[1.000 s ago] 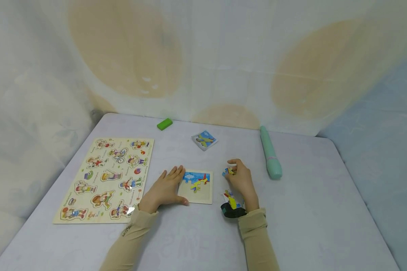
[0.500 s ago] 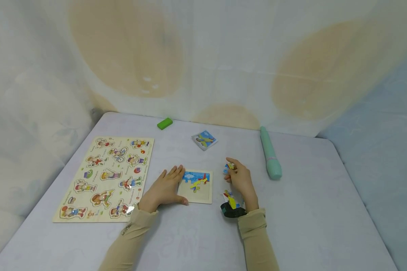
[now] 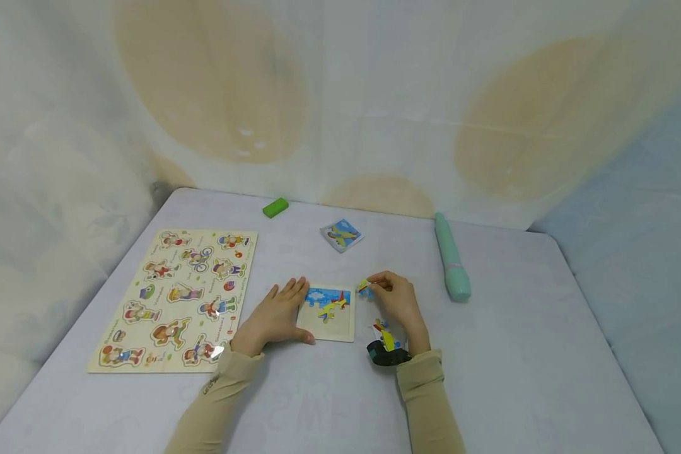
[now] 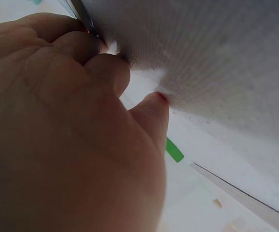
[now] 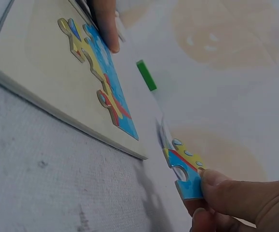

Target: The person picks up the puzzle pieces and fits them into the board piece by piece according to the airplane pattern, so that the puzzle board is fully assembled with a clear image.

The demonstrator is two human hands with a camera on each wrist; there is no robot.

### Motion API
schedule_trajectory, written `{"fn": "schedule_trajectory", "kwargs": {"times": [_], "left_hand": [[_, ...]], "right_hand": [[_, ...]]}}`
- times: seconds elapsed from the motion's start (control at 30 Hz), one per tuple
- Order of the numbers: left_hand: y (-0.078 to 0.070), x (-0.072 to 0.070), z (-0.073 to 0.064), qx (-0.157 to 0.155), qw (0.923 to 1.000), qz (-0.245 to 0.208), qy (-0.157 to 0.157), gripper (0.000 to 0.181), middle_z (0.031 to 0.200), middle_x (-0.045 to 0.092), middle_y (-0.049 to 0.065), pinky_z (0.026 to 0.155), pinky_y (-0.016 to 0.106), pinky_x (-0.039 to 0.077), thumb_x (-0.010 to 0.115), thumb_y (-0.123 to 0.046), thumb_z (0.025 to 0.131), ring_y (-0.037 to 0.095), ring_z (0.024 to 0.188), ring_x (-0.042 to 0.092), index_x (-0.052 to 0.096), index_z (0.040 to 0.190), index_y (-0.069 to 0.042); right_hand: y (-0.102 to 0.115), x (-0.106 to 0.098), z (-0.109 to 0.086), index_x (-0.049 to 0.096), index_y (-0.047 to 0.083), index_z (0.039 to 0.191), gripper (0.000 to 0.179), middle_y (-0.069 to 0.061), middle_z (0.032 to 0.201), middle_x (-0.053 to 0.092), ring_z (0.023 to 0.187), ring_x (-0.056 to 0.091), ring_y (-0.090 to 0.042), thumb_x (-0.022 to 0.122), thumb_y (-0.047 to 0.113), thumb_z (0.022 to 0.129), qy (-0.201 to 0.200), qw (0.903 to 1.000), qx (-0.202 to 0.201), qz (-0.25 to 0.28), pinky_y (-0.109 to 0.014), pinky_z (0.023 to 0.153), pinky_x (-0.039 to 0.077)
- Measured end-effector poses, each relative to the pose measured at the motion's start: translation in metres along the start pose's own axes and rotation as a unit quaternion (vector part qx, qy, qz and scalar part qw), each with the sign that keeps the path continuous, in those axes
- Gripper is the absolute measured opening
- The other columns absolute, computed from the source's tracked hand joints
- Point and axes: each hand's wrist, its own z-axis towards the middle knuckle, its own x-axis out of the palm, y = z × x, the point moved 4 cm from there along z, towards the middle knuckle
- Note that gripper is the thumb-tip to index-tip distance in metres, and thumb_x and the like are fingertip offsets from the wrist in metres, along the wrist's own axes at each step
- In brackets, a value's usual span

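Observation:
A small wooden jigsaw tray (image 3: 343,329) lies mid-table, its upper part filled with joined sky and yellow airplane pieces and its lower part bare. My left hand (image 3: 275,318) rests at the tray's left edge, fingers spread and thumb stretched along the near corner. Just off the tray's right edge, my right hand (image 3: 398,304) pinches a blue, yellow and red jigsaw piece (image 5: 190,176) between thumb and fingers. In the right wrist view that piece is held on a slant, its round notch facing the tray. More loose pieces (image 3: 387,339) lie by the right wrist.
On the left lies a large wooden board (image 3: 195,309) with pictures of sporty children. A green block (image 3: 275,208) and an airplane picture card (image 3: 342,235) sit toward the back. A mint-green bottle-shaped object (image 3: 453,258) lies on the right. Black wrist gear (image 3: 386,355) sits by the right cuff.
My right hand turned the jigsaw piece in its fingers, then carried it left toward the tray's upper right corner. My left hand has stayed in place.

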Motion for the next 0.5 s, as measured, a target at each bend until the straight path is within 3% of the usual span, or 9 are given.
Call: {"fn": "schedule_trajectory", "kwargs": {"times": [0.23,0.5], "left_hand": [[-0.0007,-0.0007,-0.0011,0.001,1.0,0.002,0.004,0.116,0.162,0.018,0.013,0.12,0.057,0.013,0.081,-0.055,0.067,0.033,0.151,0.014,0.024,0.153,-0.002],[-0.0007,-0.001,-0.0008,0.001,1.0,0.002,0.001,0.116,0.162,0.018,0.013,0.121,0.057,0.012,0.081,-0.055,0.067,0.033,0.151,0.014,0.024,0.153,-0.002]], "right_hand": [[-0.0004,0.0032,-0.0017,0.07,0.008,0.102,0.015,-0.007,0.094,0.071,0.08,0.06,-0.017,0.067,0.018,0.091,0.017,0.9996,0.014,0.016,-0.023,0.07,0.048],[0.004,0.0101,-0.0025,0.07,0.011,0.097,0.011,-0.005,0.093,0.074,0.082,0.062,-0.016,0.069,0.02,0.09,0.041,0.9991,-0.009,0.008,-0.026,0.073,0.048]]}}
